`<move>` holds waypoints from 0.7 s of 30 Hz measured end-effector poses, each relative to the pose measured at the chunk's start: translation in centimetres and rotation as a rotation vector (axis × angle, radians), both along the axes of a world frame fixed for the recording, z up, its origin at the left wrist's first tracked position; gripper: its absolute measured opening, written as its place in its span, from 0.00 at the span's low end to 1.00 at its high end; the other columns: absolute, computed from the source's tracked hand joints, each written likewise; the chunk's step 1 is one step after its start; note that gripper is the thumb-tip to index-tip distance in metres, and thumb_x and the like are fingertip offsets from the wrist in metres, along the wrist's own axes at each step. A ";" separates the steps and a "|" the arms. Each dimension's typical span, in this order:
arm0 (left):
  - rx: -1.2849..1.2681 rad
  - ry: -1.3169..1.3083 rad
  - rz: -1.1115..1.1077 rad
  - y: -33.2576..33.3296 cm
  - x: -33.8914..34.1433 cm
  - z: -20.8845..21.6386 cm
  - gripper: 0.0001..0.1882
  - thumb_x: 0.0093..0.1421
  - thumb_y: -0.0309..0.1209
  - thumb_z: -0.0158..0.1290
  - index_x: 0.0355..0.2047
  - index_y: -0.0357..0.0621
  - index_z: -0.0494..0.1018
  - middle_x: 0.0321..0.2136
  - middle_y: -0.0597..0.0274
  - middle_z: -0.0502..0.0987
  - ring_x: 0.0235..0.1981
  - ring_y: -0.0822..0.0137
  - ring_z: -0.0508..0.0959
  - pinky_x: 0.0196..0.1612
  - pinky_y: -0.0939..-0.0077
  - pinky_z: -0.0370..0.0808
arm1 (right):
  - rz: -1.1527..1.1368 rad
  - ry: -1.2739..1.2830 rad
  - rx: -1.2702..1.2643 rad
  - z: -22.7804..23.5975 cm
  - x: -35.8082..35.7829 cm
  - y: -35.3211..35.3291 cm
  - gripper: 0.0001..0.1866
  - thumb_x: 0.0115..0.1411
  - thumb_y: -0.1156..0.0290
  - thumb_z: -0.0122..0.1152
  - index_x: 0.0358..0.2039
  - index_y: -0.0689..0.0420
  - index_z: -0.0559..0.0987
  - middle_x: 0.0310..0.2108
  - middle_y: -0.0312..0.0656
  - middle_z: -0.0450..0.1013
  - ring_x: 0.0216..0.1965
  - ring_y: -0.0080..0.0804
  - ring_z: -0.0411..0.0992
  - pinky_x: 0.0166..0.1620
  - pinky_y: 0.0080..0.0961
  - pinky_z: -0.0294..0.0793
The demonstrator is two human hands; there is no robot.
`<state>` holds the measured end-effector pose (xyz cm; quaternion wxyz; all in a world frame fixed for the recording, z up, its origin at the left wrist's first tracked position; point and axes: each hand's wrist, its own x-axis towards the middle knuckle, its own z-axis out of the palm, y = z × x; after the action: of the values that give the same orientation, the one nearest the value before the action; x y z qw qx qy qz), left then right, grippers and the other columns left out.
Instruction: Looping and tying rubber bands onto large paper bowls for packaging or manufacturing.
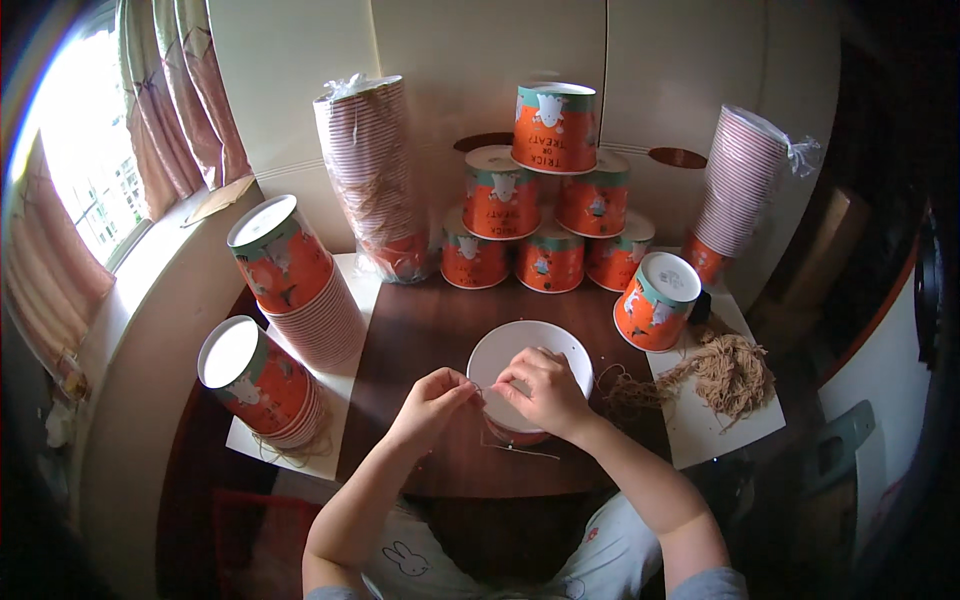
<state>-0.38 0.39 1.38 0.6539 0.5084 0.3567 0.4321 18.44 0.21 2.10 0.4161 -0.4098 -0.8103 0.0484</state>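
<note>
Brown tabletop (420,330) | left hand (436,397), right hand (550,388), both angled inward | grips pinching thin strand (481,388)

Appears to be a room in a home, judging by pinkish curtains (165,100) at a bright window (85,150). Doubles as a work spot, with stacked paper buckets (362,150) and loose twine (735,378) about a brown table (405,340).

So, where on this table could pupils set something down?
Bare brown tabletop lies left of the central bucket, towards the left bucket stacks, with a narrower strip between that bucket and the bucket pyramid. It's crowded on the right, with twine and a single bucket.
</note>
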 end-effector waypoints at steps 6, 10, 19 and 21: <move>0.000 0.057 0.029 0.3 -0.6 0.1 0.05 0.56 0.27 0.48 0.28 0.38 0.67 0.25 0.62 0.73 0.29 0.74 0.73 0.37 0.81 0.69 | 0.132 -0.042 0.050 1.3 -1.2 -2.1 0.05 0.45 0.68 0.60 0.20 0.50 0.72 0.26 0.31 0.66 0.31 0.29 0.67 0.36 0.29 0.60; 0.112 0.107 -0.013 0.3 -0.9 0.0 0.05 0.53 0.25 0.52 0.28 0.37 0.68 0.25 0.63 0.73 0.30 0.76 0.72 0.36 0.82 0.70 | 0.199 -0.133 0.077 0.3 -1.7 -2.3 0.05 0.46 0.66 0.60 0.21 0.50 0.72 0.26 0.32 0.67 0.32 0.29 0.67 0.36 0.30 0.60; 0.278 0.396 -0.011 0.0 -0.9 0.0 0.07 0.52 0.23 0.52 0.31 0.37 0.66 0.27 0.63 0.72 0.30 0.78 0.70 0.33 0.83 0.70 | 0.310 0.245 -0.510 -0.8 -1.7 0.5 0.15 0.48 0.74 0.58 0.37 0.58 0.67 0.36 0.42 0.71 0.40 0.36 0.71 0.43 0.30 0.69; 0.274 0.399 -0.002 -0.1 -0.9 0.0 0.08 0.52 0.23 0.52 0.32 0.37 0.65 0.27 0.63 0.71 0.30 0.78 0.70 0.33 0.83 0.70 | 0.302 0.269 -0.563 -1.1 -1.8 0.5 0.15 0.48 0.74 0.59 0.37 0.58 0.68 0.36 0.41 0.71 0.39 0.34 0.71 0.43 0.28 0.69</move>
<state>-1.28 0.26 1.37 0.4959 0.6679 0.4164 0.3669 16.62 0.75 1.04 0.3778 -0.3739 -0.7545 0.3849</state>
